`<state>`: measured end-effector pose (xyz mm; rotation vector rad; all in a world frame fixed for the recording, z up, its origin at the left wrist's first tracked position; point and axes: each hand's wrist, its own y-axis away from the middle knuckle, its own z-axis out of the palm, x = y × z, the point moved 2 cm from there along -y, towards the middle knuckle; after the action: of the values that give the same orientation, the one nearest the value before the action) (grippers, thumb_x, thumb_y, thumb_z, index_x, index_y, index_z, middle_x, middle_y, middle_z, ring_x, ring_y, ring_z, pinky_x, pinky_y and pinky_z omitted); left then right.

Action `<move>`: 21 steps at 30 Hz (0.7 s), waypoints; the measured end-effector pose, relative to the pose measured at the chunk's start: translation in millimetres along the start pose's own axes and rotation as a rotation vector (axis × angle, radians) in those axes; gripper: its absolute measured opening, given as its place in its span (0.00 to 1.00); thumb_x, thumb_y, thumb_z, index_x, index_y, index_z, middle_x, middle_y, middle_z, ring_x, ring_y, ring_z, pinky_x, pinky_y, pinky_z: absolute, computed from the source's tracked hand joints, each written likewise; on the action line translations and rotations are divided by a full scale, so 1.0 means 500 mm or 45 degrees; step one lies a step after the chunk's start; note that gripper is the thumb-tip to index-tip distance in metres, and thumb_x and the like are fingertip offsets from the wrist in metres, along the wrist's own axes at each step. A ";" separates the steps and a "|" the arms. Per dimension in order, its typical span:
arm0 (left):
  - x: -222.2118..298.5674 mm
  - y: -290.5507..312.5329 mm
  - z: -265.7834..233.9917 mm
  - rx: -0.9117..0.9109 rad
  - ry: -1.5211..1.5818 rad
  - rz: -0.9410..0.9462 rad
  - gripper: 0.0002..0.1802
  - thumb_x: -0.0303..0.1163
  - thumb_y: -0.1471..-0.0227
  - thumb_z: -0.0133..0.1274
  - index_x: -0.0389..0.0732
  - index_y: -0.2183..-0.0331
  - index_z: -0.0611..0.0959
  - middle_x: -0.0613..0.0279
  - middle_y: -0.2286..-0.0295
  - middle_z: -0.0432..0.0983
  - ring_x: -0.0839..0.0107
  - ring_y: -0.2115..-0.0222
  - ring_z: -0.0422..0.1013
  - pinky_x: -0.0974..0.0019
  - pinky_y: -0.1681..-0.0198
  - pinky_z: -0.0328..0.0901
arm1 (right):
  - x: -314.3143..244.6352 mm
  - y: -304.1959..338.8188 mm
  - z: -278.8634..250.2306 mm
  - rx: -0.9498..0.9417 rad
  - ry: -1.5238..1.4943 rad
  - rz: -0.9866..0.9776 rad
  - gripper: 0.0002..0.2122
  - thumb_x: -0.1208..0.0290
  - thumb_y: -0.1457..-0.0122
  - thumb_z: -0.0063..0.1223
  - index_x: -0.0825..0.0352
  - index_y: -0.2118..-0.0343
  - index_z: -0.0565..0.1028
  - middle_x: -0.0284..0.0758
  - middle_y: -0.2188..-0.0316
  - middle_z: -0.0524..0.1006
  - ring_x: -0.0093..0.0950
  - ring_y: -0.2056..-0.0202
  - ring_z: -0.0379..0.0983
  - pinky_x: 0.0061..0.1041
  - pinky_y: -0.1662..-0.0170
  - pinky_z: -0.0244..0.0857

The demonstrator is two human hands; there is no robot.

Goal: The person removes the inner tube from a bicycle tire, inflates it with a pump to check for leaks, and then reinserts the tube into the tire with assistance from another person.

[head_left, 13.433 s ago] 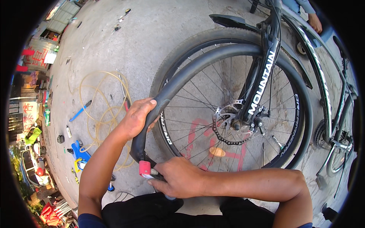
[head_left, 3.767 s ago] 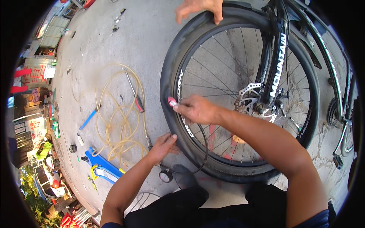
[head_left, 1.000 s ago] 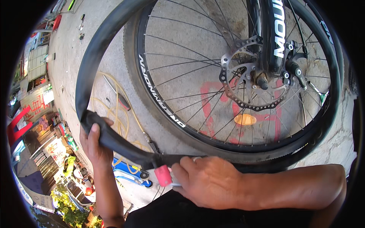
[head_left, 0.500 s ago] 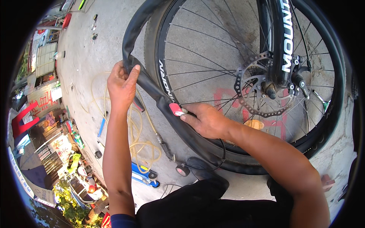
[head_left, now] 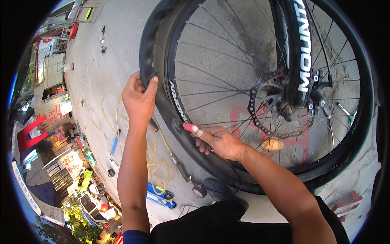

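Left hand (head_left: 139, 97) had the tube (head_left: 164, 106) pinched at its outer edge, and the tube ran up above that grip and down rightward to the red chuck (head_left: 189, 127). Right hand (head_left: 219, 142) was clamped on that chuck, brake disc (head_left: 252, 106) well right of it.

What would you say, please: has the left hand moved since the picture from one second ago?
Yes: judged against the brake disc, the left hand has moved up the picture and closer to the disc.
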<state>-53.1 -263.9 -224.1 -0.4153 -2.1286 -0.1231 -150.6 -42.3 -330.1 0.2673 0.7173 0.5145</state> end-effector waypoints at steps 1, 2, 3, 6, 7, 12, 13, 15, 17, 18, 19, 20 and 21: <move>0.001 0.002 0.001 -0.003 -0.051 -0.006 0.16 0.23 0.44 0.64 0.28 0.55 0.81 0.66 0.68 0.82 0.86 0.72 0.71 0.78 0.69 0.66 | 0.000 -0.006 0.000 0.013 -0.043 -0.014 0.23 0.51 0.26 0.48 0.72 0.57 0.80 0.31 0.67 0.78 0.21 0.67 0.74 0.24 0.62 0.72; 0.002 0.002 0.001 0.012 -0.082 -0.036 0.16 0.23 0.44 0.65 0.28 0.55 0.81 0.66 0.68 0.82 0.86 0.73 0.71 0.78 0.70 0.66 | 0.002 -0.011 0.000 0.025 -0.082 -0.003 0.22 0.51 0.26 0.49 0.72 0.56 0.80 0.31 0.67 0.78 0.21 0.67 0.75 0.24 0.62 0.72; 0.003 0.002 0.003 0.019 -0.107 -0.044 0.17 0.23 0.44 0.65 0.28 0.54 0.81 0.65 0.68 0.82 0.86 0.73 0.71 0.78 0.70 0.66 | 0.005 -0.015 0.000 0.038 -0.121 0.008 0.22 0.52 0.26 0.50 0.72 0.55 0.80 0.31 0.67 0.78 0.21 0.67 0.75 0.24 0.62 0.72; 0.009 -0.001 0.009 -0.042 -0.117 0.008 0.18 0.22 0.45 0.65 0.29 0.53 0.81 0.64 0.68 0.82 0.86 0.74 0.70 0.78 0.72 0.66 | 0.012 -0.017 -0.001 0.057 -0.097 0.002 0.19 0.55 0.27 0.53 0.72 0.54 0.80 0.31 0.67 0.78 0.21 0.67 0.75 0.25 0.61 0.73; 0.010 -0.002 0.011 -0.086 -0.113 0.012 0.19 0.23 0.45 0.65 0.29 0.52 0.81 0.64 0.68 0.82 0.86 0.75 0.70 0.78 0.73 0.65 | 0.013 -0.016 -0.002 0.055 -0.104 -0.007 0.19 0.56 0.27 0.53 0.72 0.54 0.80 0.30 0.67 0.78 0.21 0.67 0.75 0.25 0.61 0.73; 0.021 -0.008 -0.024 -0.231 0.034 -0.094 0.25 0.25 0.44 0.66 0.27 0.47 0.79 0.63 0.66 0.81 0.82 0.69 0.72 0.76 0.65 0.67 | 0.016 -0.016 -0.005 0.050 -0.142 -0.002 0.17 0.59 0.27 0.53 0.71 0.57 0.80 0.30 0.67 0.78 0.20 0.68 0.74 0.24 0.61 0.73; 0.022 -0.010 -0.029 -0.223 0.027 -0.106 0.25 0.25 0.44 0.66 0.27 0.46 0.79 0.62 0.66 0.81 0.81 0.68 0.72 0.75 0.64 0.68 | 0.015 -0.016 -0.005 0.038 -0.137 -0.009 0.16 0.59 0.27 0.53 0.71 0.58 0.80 0.30 0.68 0.78 0.20 0.68 0.74 0.24 0.61 0.73; 0.020 -0.013 -0.034 -0.210 0.006 -0.102 0.26 0.26 0.43 0.65 0.27 0.45 0.78 0.62 0.65 0.80 0.81 0.67 0.73 0.75 0.63 0.68 | 0.012 -0.014 -0.003 0.051 -0.138 -0.016 0.16 0.59 0.27 0.54 0.71 0.59 0.80 0.30 0.68 0.78 0.20 0.68 0.74 0.24 0.61 0.73; 0.017 -0.017 -0.028 -0.202 -0.020 -0.068 0.26 0.26 0.42 0.65 0.27 0.45 0.78 0.62 0.65 0.80 0.81 0.67 0.73 0.75 0.64 0.68 | 0.008 -0.011 -0.002 0.064 -0.124 -0.020 0.16 0.58 0.27 0.54 0.71 0.59 0.81 0.30 0.68 0.78 0.20 0.68 0.74 0.24 0.61 0.73; 0.016 -0.019 -0.024 -0.197 -0.048 -0.037 0.26 0.27 0.43 0.65 0.28 0.45 0.78 0.61 0.65 0.81 0.79 0.67 0.74 0.74 0.63 0.69 | 0.006 -0.009 -0.001 0.070 -0.114 -0.019 0.17 0.58 0.27 0.54 0.71 0.58 0.81 0.30 0.68 0.78 0.20 0.68 0.74 0.24 0.61 0.73; 0.017 -0.022 -0.019 -0.192 -0.077 -0.002 0.26 0.27 0.43 0.65 0.28 0.45 0.78 0.60 0.64 0.81 0.78 0.66 0.74 0.72 0.62 0.69 | 0.003 -0.008 0.000 0.075 -0.100 -0.022 0.17 0.58 0.27 0.54 0.71 0.57 0.81 0.30 0.68 0.78 0.20 0.68 0.74 0.24 0.61 0.73; 0.017 -0.027 -0.013 -0.164 -0.107 0.039 0.27 0.28 0.43 0.66 0.29 0.45 0.78 0.59 0.63 0.82 0.76 0.65 0.75 0.71 0.61 0.70 | 0.001 -0.006 0.000 0.078 -0.084 -0.019 0.18 0.57 0.27 0.54 0.72 0.56 0.81 0.30 0.68 0.78 0.20 0.68 0.74 0.24 0.60 0.73; 0.019 -0.032 -0.005 -0.169 -0.170 0.112 0.27 0.29 0.44 0.66 0.29 0.45 0.78 0.57 0.63 0.82 0.72 0.64 0.77 0.68 0.59 0.71 | -0.001 -0.004 0.001 0.080 -0.065 -0.016 0.18 0.57 0.27 0.54 0.72 0.54 0.81 0.29 0.68 0.78 0.20 0.67 0.74 0.24 0.60 0.73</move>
<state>-61.5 -277.2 -213.8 -0.6098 -2.2365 -0.1918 -150.0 -44.4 -330.1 0.3334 0.6859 0.4718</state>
